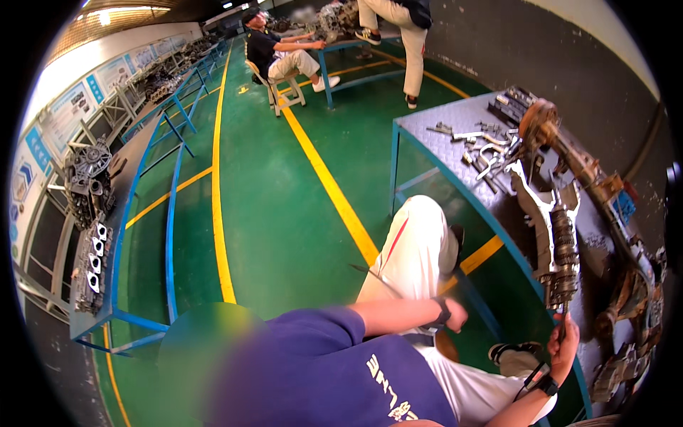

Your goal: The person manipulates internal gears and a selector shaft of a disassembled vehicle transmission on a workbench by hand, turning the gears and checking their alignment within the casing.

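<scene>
My right hand (563, 344), a dark band on its wrist, is closed around the thin near end of a gear shaft (565, 249). The shaft carries several stacked gears and lies on the metal-topped bench (455, 117) to my right. Along its left side stands a pale cast-metal part (538, 213) with a jagged edge. My left hand (456, 317) is closed above my lap, slightly smeared. A thin metal rod (378, 278) sticks out beyond my left forearm, in line with that hand; the forearm hides its middle, and its kind cannot be made out.
Loose metal parts (487, 149) lie at the bench's far end. A rusty axle assembly (580, 156) runs along its wall side. Left across the green floor is a blue-framed bench (117, 263) bearing engine parts (91, 181). Farther back, one person sits (274, 53) and another stands (405, 35).
</scene>
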Demonstrator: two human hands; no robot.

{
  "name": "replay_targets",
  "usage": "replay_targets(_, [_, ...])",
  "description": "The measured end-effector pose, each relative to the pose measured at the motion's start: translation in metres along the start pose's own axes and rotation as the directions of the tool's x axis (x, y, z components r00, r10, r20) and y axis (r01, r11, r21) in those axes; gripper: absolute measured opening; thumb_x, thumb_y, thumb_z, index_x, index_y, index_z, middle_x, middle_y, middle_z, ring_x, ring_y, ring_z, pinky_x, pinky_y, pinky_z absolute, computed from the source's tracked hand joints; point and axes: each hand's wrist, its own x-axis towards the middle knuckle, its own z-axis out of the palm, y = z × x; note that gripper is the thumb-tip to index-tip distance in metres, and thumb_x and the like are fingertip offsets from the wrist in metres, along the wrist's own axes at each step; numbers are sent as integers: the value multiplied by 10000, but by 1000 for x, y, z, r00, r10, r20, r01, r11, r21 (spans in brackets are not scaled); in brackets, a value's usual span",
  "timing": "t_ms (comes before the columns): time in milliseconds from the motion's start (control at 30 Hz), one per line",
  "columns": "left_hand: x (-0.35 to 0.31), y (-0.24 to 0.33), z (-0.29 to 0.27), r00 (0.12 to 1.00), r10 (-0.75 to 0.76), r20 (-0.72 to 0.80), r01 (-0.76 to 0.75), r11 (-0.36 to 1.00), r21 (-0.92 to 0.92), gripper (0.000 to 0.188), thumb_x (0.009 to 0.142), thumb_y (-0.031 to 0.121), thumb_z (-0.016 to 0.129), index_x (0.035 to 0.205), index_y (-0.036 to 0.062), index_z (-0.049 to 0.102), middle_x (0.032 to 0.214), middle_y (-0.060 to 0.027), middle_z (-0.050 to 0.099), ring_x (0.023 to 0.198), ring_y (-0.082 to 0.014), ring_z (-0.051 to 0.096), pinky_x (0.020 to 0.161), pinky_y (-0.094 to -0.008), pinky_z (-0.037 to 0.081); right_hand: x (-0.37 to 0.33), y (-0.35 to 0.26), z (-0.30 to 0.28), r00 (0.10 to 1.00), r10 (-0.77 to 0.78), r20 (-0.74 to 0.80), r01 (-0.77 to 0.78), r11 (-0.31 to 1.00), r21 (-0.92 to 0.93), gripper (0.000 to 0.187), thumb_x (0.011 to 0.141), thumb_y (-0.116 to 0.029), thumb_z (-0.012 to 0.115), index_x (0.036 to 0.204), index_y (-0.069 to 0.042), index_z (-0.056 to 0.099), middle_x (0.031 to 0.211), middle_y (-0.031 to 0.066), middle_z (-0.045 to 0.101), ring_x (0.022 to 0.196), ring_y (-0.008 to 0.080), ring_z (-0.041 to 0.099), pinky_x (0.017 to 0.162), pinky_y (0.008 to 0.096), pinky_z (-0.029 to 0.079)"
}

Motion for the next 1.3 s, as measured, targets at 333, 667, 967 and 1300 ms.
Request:
replay_targets(333, [5, 18, -6, 996, -44, 81, 42, 999, 28, 449, 928, 408, 674, 1178, 46, 764, 1185, -177, 746, 1132, -381, 685, 965, -475, 546, 20, 17, -15, 957, -289, -15, 277, 931, -239, 482, 1075, -323, 594, 1479, -66, 536, 779, -9, 591, 528, 29, 447, 415, 192, 313])
replay_targets(667, [-3, 13, -10, 994, -94, 55, 93, 995, 20, 420, 942, 405, 661, 1167, 68, 771, 1168, -161, 750, 1122, -396, 691, 915, -533, 570, 24, 13, -3, 928, -371, -21, 348, 888, -302, 481, 1086, -262, 575, 1534, -100, 510, 859, -3, 656, 470, 2, 375, 394, 190, 251])
replay_targets(967, [-4, 13, -4, 997, -51, 62, 50, 998, 27, 439, 935, 383, 648, 1166, 25, 758, 1156, -191, 749, 1107, -401, 689, 950, -507, 549, 26, 16, 1, 923, -384, 30, 372, 870, -322, 516, 1071, -234, 613, 1548, -72, 505, 771, -30, 607, 451, 1, 366, 384, 206, 217])
replay_targets(1300, [-3, 15, -4, 997, -34, 64, 32, 999, 36, 434, 950, 393, 653, 1158, 29, 765, 1156, -182, 750, 1114, -392, 688, 953, -503, 551, -6, 19, 47, 501, -843, 195, 446, 59, -893, 478, 1042, -7, 560, 1515, -70, 544, 1288, 232, 706, 1066, 261, 725, 873, 365, 553])
